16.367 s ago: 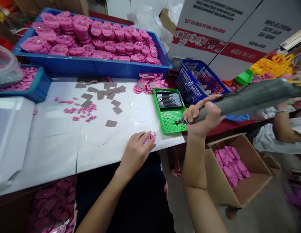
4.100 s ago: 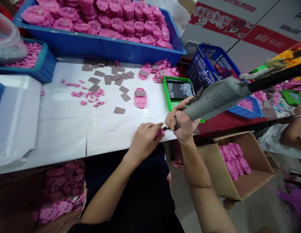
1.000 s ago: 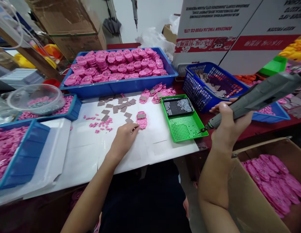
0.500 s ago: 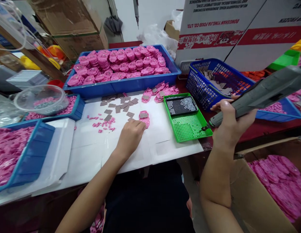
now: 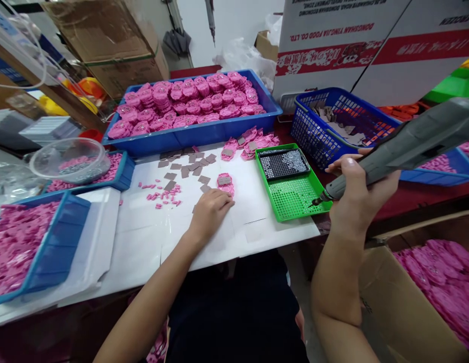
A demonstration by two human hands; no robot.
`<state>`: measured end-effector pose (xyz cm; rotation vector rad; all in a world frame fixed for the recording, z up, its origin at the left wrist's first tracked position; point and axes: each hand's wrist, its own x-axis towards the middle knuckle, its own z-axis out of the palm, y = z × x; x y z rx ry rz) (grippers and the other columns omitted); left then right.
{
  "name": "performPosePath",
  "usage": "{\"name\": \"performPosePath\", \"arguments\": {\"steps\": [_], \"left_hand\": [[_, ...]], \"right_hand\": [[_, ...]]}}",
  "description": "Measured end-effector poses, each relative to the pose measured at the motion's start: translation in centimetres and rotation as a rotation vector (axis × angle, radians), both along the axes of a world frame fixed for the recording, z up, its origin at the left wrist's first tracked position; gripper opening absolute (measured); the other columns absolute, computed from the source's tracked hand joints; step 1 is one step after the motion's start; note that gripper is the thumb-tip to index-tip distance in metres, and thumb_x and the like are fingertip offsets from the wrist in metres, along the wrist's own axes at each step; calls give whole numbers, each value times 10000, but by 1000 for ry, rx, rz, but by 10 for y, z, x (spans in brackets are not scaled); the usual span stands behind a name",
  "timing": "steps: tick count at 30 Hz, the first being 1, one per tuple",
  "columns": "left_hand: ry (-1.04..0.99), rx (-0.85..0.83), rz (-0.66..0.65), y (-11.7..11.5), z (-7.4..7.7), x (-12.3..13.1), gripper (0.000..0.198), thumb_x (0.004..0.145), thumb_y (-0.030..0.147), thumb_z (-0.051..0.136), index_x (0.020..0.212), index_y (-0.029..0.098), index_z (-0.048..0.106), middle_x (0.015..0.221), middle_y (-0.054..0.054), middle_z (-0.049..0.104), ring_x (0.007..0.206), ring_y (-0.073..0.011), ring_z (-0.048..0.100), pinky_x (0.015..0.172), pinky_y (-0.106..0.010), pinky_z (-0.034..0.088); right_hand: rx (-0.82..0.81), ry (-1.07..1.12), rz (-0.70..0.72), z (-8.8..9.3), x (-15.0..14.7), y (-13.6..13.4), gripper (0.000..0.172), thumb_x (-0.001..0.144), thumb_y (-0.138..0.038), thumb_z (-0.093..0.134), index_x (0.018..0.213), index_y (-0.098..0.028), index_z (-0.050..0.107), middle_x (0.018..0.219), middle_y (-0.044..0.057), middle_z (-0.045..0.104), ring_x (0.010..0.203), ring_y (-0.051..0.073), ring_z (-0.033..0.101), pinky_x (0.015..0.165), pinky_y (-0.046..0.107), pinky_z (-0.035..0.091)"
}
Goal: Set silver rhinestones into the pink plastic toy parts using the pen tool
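My right hand [image 5: 351, 194] is wrapped around a grey electric screwdriver [image 5: 412, 138]. Its dark bit points down and left, over the near right corner of a green perforated tray [image 5: 277, 201]. On the white table top, my left hand [image 5: 212, 209] has its fingers drawn together at the near end of a pink plastic casing [image 5: 226, 184], which carries a grey square piece. The fingertips are partly hidden. Loose grey squares [image 5: 185, 170] and small pink pegs [image 5: 164, 195] lie left of that hand. A black screw tray [image 5: 283, 164] with many small screws sits inside the green tray.
A blue tray [image 5: 189, 132] of stacked pink casings stands at the back. Blue bins [image 5: 64, 242] of pink parts line the left. A blue basket [image 5: 313, 133] is behind the green tray. A cardboard box [image 5: 378, 292] of pink parts stands low at right.
My left hand has shifted slightly right and toward me at the casing's near end. A grey square now shows beside its knuckles. The screwdriver stays over the green tray with little movement.
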<state>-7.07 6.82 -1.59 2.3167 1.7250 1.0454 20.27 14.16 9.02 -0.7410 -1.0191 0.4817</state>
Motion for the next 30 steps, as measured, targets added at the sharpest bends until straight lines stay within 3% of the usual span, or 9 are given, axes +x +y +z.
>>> {"name": "performPosePath", "arguments": {"steps": [5,12,19,30], "left_hand": [[-8,39,-7,-2,1,1,185,980,193,636,800,211,680,1112,-48,793,1041,-242,703,893,-410,510],[3,122,34,-3,4,0,215,969,171,626,758,208,612,1006,-39,794,970,-222,707,848,-392,445],[4,41,39,-5,3,-5,46,959,252,697,984,214,702,990,-45,783,966,-237,685,863,-410,429],[-59,28,38,4,-6,-3,120,965,331,706,925,240,774,1006,-50,767,965,-235,668,868,-423,454]], "right_hand": [[10,-58,-17,-1,7,3,249,780,-176,729,996,-215,610,751,-90,645,625,110,659,686,340,608],[3,-57,-32,-3,10,2,252,776,-216,742,992,-225,611,749,-79,644,622,117,653,679,359,622],[3,-45,-25,0,8,1,246,752,-208,730,967,-232,614,745,-92,643,616,112,647,663,359,615],[18,-71,-18,-3,5,1,212,788,-212,711,978,-248,623,725,-88,632,603,108,640,651,321,578]]}}
